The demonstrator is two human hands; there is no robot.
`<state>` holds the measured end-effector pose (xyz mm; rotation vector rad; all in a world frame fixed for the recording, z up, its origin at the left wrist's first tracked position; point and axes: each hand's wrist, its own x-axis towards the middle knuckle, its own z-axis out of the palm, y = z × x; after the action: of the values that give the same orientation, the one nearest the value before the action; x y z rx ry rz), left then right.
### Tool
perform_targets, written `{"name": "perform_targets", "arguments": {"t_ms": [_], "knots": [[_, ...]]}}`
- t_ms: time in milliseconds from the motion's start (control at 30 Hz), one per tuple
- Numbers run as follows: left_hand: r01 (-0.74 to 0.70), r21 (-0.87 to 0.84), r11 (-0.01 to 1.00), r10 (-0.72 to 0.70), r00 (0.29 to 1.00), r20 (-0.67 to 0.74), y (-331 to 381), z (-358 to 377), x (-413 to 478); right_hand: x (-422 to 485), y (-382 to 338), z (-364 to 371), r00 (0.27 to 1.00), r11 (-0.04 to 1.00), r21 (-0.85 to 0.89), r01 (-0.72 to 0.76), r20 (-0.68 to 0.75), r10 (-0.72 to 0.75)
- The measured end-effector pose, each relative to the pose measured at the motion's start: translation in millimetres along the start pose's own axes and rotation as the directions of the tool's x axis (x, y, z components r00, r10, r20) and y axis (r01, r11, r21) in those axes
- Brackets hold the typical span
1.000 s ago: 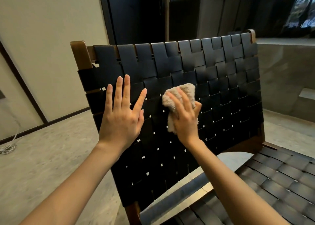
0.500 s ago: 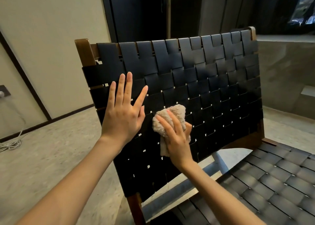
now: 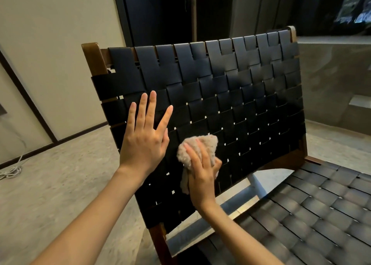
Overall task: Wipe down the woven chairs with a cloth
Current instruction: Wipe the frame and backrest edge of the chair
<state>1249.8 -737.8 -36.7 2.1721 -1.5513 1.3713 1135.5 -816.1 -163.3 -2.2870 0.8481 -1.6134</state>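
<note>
Beige cloth [image 3: 202, 144] lower on backrest [image 3: 241, 88]

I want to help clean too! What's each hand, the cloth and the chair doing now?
left hand: open, flat on the chair back.
right hand: holds the cloth against the chair back.
cloth: bunched under the right hand.
chair back: tilted, braced by left hand.

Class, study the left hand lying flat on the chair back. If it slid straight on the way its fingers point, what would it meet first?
The left hand would slide up over more black woven straps and probably reach the wooden top rail first; nothing else shows between.
</note>
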Motion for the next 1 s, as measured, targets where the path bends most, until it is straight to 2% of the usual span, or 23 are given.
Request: {"name": "perform_targets", "arguments": {"t_ms": [67,100,167,233,267,367,433,500,567,700,733,800,833,900,933,1000], "knots": [[-0.011,-0.021,1.000,0.012,1.000,0.009,2.6,-0.8,-6.9,-14.0,10.6,-2.4,0.997,0.998,0.013,0.062,0.043,-0.063],[-0.023,-0.031,0.999,0.023,1.000,0.014,3.5,-1.2,-11.3,-14.0,19.5,-3.7,1.000,1.000,0.011,0.012,0.023,-0.013],[-0.074,-0.031,0.997,0.075,0.997,0.032,5.7,-0.9,-23.8,-4.7,42.9,-7.9,0.963,0.968,0.028,-0.251,-0.096,0.252],[-0.138,-0.024,0.990,0.139,0.988,0.067,7.5,-0.3,-40.4,12.9,69.5,-15.8,0.826,0.834,0.096,-0.543,-0.119,0.552],[-0.166,-0.028,0.986,0.168,0.982,0.083,7.9,-0.3,-47.9,21.9,81.1,-20.9,0.774,0.784,0.072,-0.617,-0.124,0.621],[-0.205,-0.044,0.978,0.208,0.972,0.106,8.8,-0.2,-63.2,39.4,105.7,-36.8,0.732,0.736,-0.037,-0.676,-0.144,0.666],[-0.196,-0.042,0.980,0.200,0.974,0.109,10.0,-0.2,-66.4,33.2,102.2,-36.5,0.743,0.746,-0.025,-0.666,-0.110,0.660],[-0.183,-0.042,0.982,0.186,0.977,0.105,11.9,0.6,-66.7,6.5,78.4,-28.5,0.833,0.834,-0.007,-0.552,-0.041,0.552],[-0.160,-0.053,0.986,0.165,0.982,0.095,13.8,1.3,-66.8,-32.5,45.6,-20.8,0.933,0.934,0.003,-0.357,0.055,0.356],[-0.118,-0.078,0.990,0.123,0.991,0.061,20.6,3.3,-69.4,-81.2,24.8,-15.5,0.968,0.988,0.050,-0.147,0.215,0.132],[-0.110,-0.086,0.990,0.115,0.992,0.057,22.2,4.0,-70.1,-80.4,29.9,-14.3,0.970,0.989,0.053,-0.141,0.208,0.127],[-0.103,-0.098,0.990,0.108,0.993,0.044,24.0,6.1,-70.8,-67.7,46.3,-12.8,0.965,0.969,0.045,-0.242,0.113,0.236],[-0.103,-0.102,0.989,0.107,0.994,0.036,23.8,7.2,-71.1,-57.9,58.8,-12.5,0.934,0.933,0.054,-0.355,0.058,0.352],[-0.108,-0.101,0.989,0.111,0.994,0.022,22.3,9.7,-71.7,-34.3,89.0,-15.5,0.801,0.801,0.046,-0.597,-0.002,0.598],[-0.110,-0.097,0.989,0.112,0.994,0.016,21.7,10.4,-71.7,-20.9,105.0,-20.5,0.734,0.735,0.034,-0.678,-0.029,0.678],[-0.116,-0.083,0.990,0.117,0.993,0.008,21.3,13.0,-72.0,2.0,130.7,-31.2,0.661,0.666,0.040,-0.745,-0.093,0.745]]}}
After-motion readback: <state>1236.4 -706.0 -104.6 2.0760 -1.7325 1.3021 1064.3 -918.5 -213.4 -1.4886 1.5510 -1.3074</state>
